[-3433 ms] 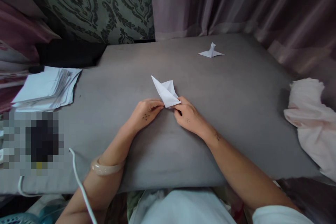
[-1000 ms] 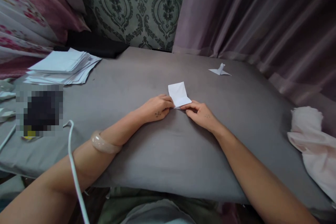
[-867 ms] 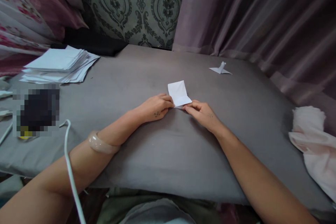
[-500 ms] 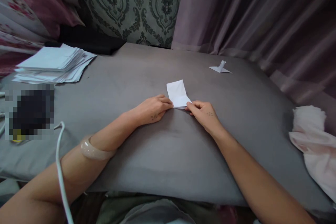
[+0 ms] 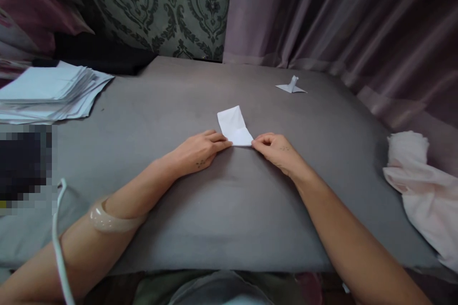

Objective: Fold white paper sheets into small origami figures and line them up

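Observation:
A small folded sheet of white paper (image 5: 234, 126) lies on the grey cloth-covered surface (image 5: 214, 214) in front of me. Its near edge is a straight fold, and a crease runs up toward its far corner. My left hand (image 5: 205, 150) is closed at the near left corner, fingertips pressing the paper down. At the near right corner my right hand (image 5: 274, 147) pinches the paper between thumb and forefinger. A pale bangle (image 5: 114, 219) circles my left forearm.
A stack of white paper (image 5: 53, 90) lies at the left, by a black folded cloth (image 5: 103, 55). A folded paper figure (image 5: 291, 86) stands at the back right. Pale pink fabric (image 5: 422, 190) is bunched at the right edge. A white cable (image 5: 59, 243) crosses my left arm.
The paper's near right corner has been drawn down into line with the near edge, my right fingers now at its tip. The whole view has shifted slightly to the right.

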